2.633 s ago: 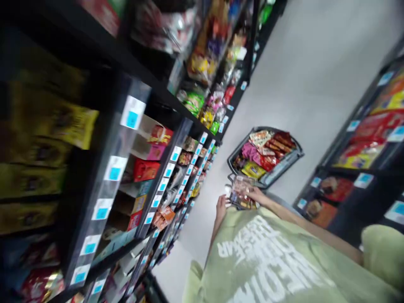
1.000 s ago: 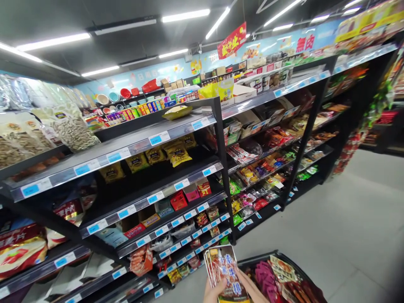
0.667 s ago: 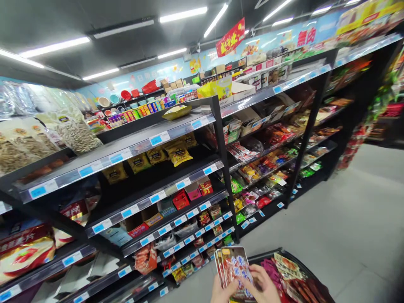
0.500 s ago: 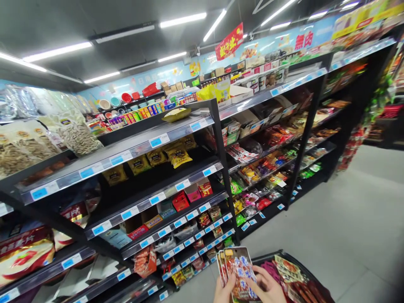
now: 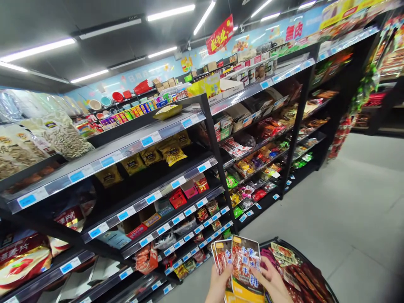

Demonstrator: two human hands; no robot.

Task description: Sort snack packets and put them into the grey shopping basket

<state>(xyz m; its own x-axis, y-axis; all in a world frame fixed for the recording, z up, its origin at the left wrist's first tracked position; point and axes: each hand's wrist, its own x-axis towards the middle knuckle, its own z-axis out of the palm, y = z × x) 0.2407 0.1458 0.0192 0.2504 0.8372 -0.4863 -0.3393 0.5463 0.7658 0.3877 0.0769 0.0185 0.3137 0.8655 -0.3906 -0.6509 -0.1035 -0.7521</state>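
Observation:
At the bottom of the view both my hands hold a small stack of red-and-yellow snack packets (image 5: 244, 265) fanned upright in front of me. My left hand (image 5: 220, 284) grips the stack's lower left edge with the thumb on the front. On the right edge, my right hand (image 5: 273, 281) has its fingers curled round the front packet. Just behind and right of my hands sits a dark basket (image 5: 318, 273) filled with mixed snack packets (image 5: 292, 271).
Black store shelving (image 5: 164, 168) with blue price tags runs along the left, stocked with yellow bags (image 5: 168, 153), red boxes (image 5: 177, 198) and seed bags (image 5: 59, 134). A further shelf bay (image 5: 284, 118) continues right. Grey floor (image 5: 347, 210) opens to the right.
The view swung up from the floor and my shirt to the shelves. The packets rose slightly and fanned out, the front one shifting right under my right hand.

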